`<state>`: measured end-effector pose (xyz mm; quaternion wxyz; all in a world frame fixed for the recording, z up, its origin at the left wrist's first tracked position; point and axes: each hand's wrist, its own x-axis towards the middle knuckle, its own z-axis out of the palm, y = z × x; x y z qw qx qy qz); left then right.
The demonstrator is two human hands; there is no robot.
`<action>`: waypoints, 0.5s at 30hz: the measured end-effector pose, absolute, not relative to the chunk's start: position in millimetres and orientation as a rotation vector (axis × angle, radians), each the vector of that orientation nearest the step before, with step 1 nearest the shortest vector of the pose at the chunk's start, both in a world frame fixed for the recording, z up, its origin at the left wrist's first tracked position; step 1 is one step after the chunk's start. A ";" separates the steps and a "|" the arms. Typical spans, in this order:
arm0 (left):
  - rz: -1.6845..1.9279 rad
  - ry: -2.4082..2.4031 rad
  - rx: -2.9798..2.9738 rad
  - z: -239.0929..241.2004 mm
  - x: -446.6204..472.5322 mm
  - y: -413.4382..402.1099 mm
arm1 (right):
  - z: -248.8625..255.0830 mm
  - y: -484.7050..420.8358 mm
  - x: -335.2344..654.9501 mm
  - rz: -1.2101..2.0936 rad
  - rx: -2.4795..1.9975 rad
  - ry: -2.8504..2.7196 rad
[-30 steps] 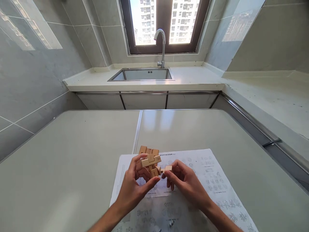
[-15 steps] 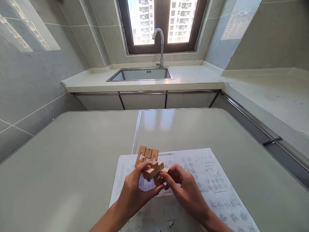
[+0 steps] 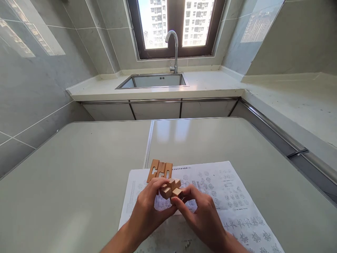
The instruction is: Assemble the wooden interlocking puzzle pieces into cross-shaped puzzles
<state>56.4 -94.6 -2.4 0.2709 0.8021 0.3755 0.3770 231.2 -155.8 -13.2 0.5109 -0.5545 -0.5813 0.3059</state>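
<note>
Grey counter (image 3: 79, 168) | one printed paper sheet (image 3: 226, 196), near edge | three notched wooden bars (image 3: 159, 170) lying loose | left hand (image 3: 147, 214), right hand (image 3: 204, 218) both pinching one pale wooden block cluster (image 3: 172, 188)

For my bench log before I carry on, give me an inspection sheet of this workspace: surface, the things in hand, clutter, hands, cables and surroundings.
Surface: pale grey table with a seam down the middle; a printed sheet of diagrams lies on its near part.
Job's things: wooden puzzle, a cluster of interlocked blocks, held above the sheet; three notched wooden pieces lie side by side at the sheet's far edge.
Clutter: nothing seen.
Hands: left hand and right hand both grip the puzzle with their fingertips.
Cables: nothing seen.
Surroundings: counter with sink and tap under a window; grey tiled walls.
</note>
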 end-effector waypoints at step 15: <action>0.753 0.910 1.457 18.0 51.5 -87.6 | -8.4 -145.5 239.6 1.000 -1.184 -1.392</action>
